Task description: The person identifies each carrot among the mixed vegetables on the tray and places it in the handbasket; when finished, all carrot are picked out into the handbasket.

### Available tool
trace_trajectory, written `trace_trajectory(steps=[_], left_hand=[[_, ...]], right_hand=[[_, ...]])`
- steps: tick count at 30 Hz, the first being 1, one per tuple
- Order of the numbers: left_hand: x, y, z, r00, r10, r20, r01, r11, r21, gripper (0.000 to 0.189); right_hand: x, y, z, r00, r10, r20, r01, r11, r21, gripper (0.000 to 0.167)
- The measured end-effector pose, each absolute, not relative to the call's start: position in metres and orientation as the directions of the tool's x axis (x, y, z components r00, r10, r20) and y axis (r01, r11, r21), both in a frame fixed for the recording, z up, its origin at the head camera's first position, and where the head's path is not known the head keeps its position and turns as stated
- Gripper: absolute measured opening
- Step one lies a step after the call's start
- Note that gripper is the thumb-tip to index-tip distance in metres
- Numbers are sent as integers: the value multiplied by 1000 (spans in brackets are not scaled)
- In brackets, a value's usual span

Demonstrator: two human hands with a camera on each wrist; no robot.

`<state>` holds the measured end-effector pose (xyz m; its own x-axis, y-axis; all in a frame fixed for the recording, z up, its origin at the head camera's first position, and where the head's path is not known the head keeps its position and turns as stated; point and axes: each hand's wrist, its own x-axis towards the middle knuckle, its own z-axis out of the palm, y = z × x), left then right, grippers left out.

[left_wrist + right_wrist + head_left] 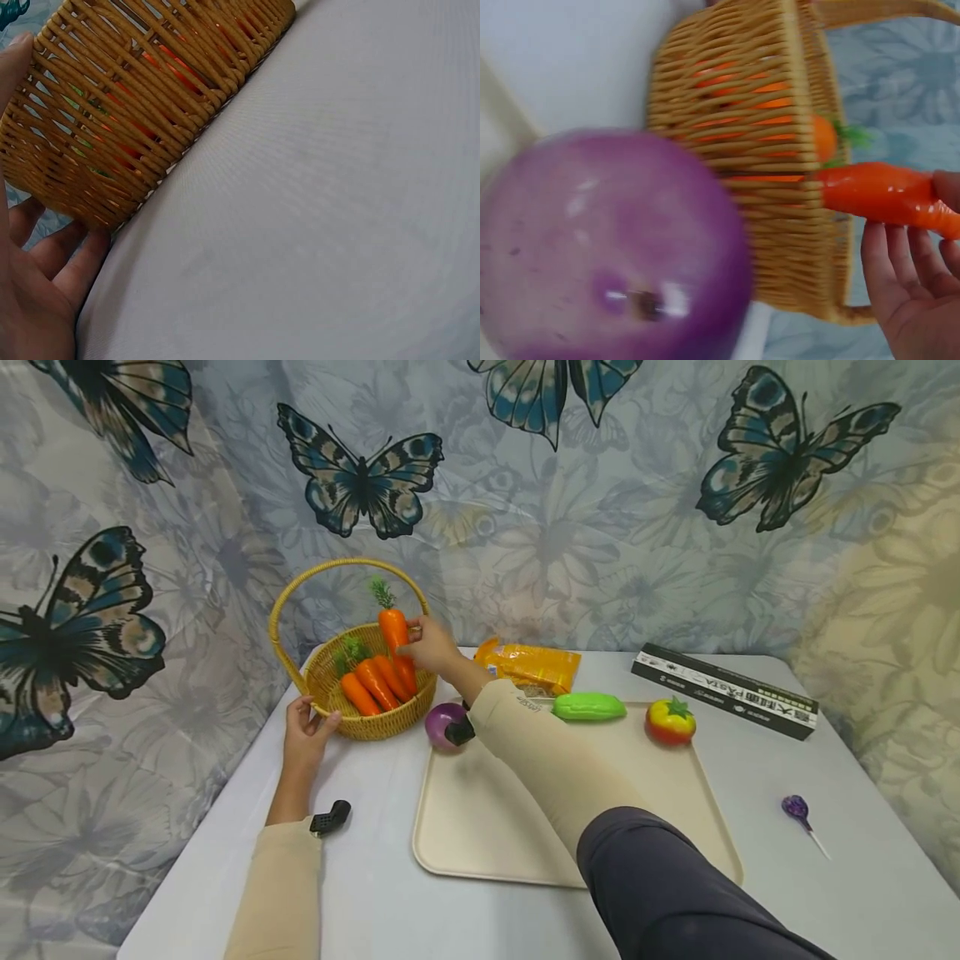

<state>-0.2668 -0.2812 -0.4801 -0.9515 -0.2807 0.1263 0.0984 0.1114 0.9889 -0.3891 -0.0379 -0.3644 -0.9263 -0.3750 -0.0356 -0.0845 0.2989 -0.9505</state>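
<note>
A yellow wicker basket [390, 724] with a tall hoop handle stands at the back left of the table. Several orange carrots [375, 683] with green tops lie inside it. My right hand [437, 649] grips another carrot [392, 627], held upright with its leafy top raised and its lower end inside the basket. In the right wrist view this carrot [881, 191] slants across the rim, between thumb and fingers. My left hand [303, 743] holds the basket's near left side. The left wrist view has its thumb and fingers [75, 266] on the woven wall [142, 97].
Right of the basket lies a beige tray [495, 843]. A round purple vegetable [444, 727], a green vegetable [588, 707] and a red-yellow tomato [670, 723] lie at its edge. Behind is an orange packet [536, 667]; a black box [723, 689] and a lollipop [797, 808] lie right.
</note>
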Motion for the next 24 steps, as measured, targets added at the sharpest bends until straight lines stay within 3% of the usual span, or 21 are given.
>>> trace_trajectory(steps=[5, 14, 24], left_hand=[[-261, -276, -468, -960, -253, 124, 103, 95, 990, 71], [-254, -269, -453, -962, -238, 137, 110, 125, 986, 69], [-251, -270, -456, -962, -246, 116, 84, 137, 987, 71]], right_hand=[[-388, -39, -377, -940, -342, -4, -158, 443, -882, 61], [-382, -43, -378, -957, -290, 21, -232, 720, -654, 62], [-385, -48, -387, -966, -259, 7, -215, 787, -579, 60]])
